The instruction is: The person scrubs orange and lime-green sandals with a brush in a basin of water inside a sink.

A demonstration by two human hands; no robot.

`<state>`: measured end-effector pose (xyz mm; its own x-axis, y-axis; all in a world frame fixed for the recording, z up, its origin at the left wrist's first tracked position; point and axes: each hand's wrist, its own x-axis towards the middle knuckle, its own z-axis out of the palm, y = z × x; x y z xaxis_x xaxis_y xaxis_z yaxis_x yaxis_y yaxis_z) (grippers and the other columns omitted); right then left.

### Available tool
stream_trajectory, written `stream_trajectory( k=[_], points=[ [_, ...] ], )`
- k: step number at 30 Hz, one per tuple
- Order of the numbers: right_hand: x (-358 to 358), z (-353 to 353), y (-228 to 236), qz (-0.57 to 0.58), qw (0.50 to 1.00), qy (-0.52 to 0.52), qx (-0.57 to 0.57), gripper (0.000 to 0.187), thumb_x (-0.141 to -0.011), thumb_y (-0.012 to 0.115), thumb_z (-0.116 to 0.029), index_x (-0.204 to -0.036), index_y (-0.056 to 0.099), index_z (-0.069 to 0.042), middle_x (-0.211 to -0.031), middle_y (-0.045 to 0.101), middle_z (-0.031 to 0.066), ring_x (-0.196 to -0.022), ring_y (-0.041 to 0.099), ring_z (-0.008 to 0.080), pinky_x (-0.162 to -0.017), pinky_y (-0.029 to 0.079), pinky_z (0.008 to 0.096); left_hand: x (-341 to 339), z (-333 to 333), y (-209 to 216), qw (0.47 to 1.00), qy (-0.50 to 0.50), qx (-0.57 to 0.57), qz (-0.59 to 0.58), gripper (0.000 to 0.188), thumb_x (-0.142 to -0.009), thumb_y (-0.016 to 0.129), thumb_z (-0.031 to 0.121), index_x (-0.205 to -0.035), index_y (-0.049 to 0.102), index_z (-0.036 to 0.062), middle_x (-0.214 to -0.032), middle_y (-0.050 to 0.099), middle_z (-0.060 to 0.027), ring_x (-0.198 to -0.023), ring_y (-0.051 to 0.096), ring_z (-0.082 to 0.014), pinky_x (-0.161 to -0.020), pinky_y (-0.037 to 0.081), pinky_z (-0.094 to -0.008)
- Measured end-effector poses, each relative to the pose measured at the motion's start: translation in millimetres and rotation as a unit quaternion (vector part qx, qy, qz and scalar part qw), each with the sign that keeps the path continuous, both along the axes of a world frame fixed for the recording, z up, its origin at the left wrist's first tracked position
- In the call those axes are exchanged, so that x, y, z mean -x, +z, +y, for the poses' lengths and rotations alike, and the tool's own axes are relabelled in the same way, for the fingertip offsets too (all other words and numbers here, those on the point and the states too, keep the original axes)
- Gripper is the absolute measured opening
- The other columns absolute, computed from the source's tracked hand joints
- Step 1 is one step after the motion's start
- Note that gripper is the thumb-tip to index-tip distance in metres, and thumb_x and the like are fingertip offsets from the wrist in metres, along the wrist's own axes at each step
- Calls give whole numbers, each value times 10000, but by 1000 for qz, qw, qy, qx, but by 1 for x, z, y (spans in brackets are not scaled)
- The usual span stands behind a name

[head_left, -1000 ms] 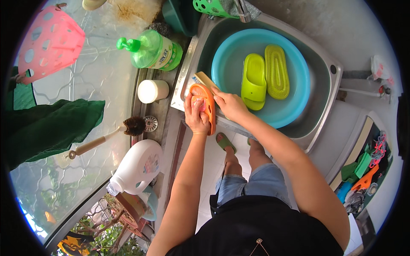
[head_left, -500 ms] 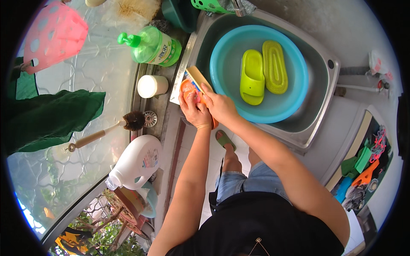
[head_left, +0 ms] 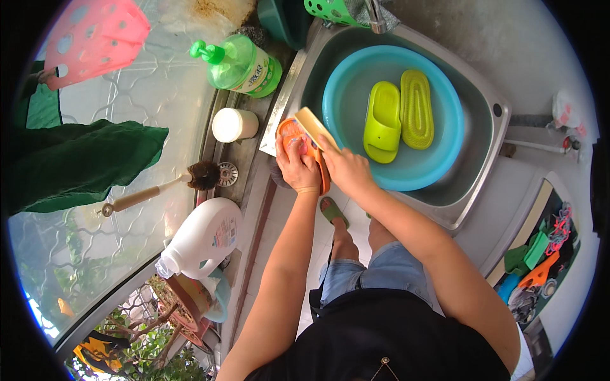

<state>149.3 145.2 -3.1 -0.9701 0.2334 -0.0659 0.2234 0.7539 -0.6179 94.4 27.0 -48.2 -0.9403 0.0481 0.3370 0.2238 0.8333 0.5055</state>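
My left hand (head_left: 297, 166) is closed around an orange slipper (head_left: 288, 129), held up beside the sink's left edge. In my right hand (head_left: 351, 170) is a scrubbing brush (head_left: 310, 124) with a pale wooden back, which lies against the slipper's right side. Its bristles are hidden from this view. To the right, a blue basin (head_left: 328, 105) of cloudy-looking water sits in the steel sink (head_left: 473, 171). Two lime-green slippers rest in it: one (head_left: 382, 124) shows its strap, the other (head_left: 417, 111) its ridged sole.
Along the ledge to the left stand a green pump bottle (head_left: 244, 66), a white tub (head_left: 234, 125), a round-headed brush (head_left: 203, 176), a sink strainer (head_left: 227, 174) and a large white jug (head_left: 206, 235). A faucet (head_left: 376, 19) reaches over the sink's far edge. An open drawer (head_left: 540, 260) lies at right.
The brush has moved right and a little nearer me across the orange slipper, and its bristles no longer show. The whole view has shifted slightly.
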Motion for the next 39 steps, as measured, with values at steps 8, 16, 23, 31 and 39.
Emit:
stream_trajectory(
  k=[8,16,23,31,39],
  points=[
    [27,2,-8,-44,999,2,14,496,-925,536,-266,-1412,442,-288,-742,598,191,-598,613,390,-583,515,485,2,5,-1,1000,3,-2,11,377,-757,504,57,-1130,545,95,-1412,422,-141,-1226,468,-365,-946,451,-429],
    [-54,18,9,-1,995,93,-34,475,-913,546,-276,-1381,472,-307,-705,600,170,-573,629,345,-524,513,447,1,-2,-4,998,6,-65,-1,577,-813,515,100,-1369,371,45,-1490,340,-189,-1278,439,-373,-1011,410,-407],
    [60,16,-11,41,979,182,-84,466,-916,538,-298,-1377,474,-319,-719,609,158,-563,632,322,-520,525,432,3,1,-4,1000,-19,-16,-5,736,-811,537,109,-1466,226,-15,-1495,322,-205,-1270,447,-371,-1016,407,-394],
    [28,61,10,9,946,299,-125,471,-912,542,-319,-1377,466,-332,-693,592,140,-574,632,309,-540,530,419,5,-5,2,999,-41,-26,-12,782,-780,574,74,-1462,210,-42,-1480,298,-276,-1289,416,-434,-1050,390,-415],
    [38,56,6,21,948,289,-128,462,-914,538,-312,-1371,474,-340,-723,592,149,-578,625,329,-535,525,431,7,-13,-8,999,-39,0,2,796,-780,540,86,-1464,163,-63,-1499,232,-293,-1324,375,-419,-1061,371,-417]
  ],
)
